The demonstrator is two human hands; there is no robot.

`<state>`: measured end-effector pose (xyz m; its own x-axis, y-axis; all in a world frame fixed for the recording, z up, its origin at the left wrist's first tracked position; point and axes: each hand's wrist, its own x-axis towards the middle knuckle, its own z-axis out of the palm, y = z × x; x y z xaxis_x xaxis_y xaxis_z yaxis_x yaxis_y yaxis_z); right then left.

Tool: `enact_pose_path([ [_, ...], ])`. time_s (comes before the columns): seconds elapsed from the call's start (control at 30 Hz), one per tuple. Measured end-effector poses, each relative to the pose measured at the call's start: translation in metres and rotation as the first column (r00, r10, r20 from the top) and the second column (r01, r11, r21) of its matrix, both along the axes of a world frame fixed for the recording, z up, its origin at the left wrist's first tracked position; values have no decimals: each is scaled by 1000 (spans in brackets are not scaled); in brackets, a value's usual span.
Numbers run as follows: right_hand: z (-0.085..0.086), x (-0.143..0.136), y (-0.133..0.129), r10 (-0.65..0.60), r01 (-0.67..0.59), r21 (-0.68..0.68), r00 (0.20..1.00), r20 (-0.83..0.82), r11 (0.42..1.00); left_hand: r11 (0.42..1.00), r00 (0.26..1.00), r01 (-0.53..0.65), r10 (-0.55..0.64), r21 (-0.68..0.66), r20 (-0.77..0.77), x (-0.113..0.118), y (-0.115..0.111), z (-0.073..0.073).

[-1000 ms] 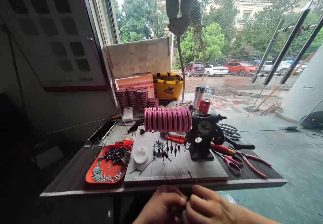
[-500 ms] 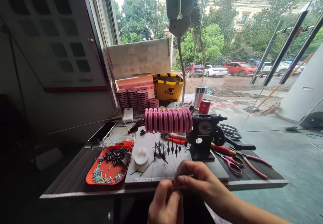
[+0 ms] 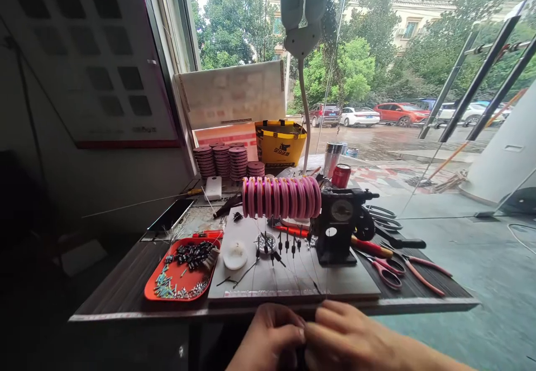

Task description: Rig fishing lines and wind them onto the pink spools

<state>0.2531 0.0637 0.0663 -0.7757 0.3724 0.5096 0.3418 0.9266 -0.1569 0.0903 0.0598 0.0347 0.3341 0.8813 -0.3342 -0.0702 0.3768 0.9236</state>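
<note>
Both hands sit low, just off the near edge of the dark wooden desk, pressed together fingertip to fingertip. The left hand is curled nearly closed, the right hand likewise, pinching at something between them too small to make out; it looks like the end of one of the thin clear lines that run down from the row of pink foam spools mounted on the black hand-crank winder. Held there, the lines stay stretched across the pale grey work board, with the small black floats hanging along them.

The orange plastic tray of small beads and tubes lies at the board's left side, within easy reach. The red-handled scissors and pink-handled pliers lie toward the desk's right edge, clear of the lines. Stacks of dark pink discs and a yellow bucket keep to the far edge by the window.

Open room is scarce: only the strip of board between the floats and the near edge lies bare, and the hands work in the free space in front of it.
</note>
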Motion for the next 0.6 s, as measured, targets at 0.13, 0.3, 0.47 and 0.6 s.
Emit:
enact_pose_path([
  [0.13,-12,2,-1,33,-41,342,999,28,939,940,955,15,87,-340,283,3,6,-7],
  [0.3,-17,-3,1,68,-53,300,997,-42,953,980,980,65,-28,-187,195,1,9,-6],
  [0.47,-5,-10,2,-104,-3,-345,952,-290,939,914,981,3,75,406,-177,-1,1,5],
  [0.6,9,-18,8,-423,-132,-867,831,-362,481,456,797,29,527,890,-296,8,-11,-7],
])
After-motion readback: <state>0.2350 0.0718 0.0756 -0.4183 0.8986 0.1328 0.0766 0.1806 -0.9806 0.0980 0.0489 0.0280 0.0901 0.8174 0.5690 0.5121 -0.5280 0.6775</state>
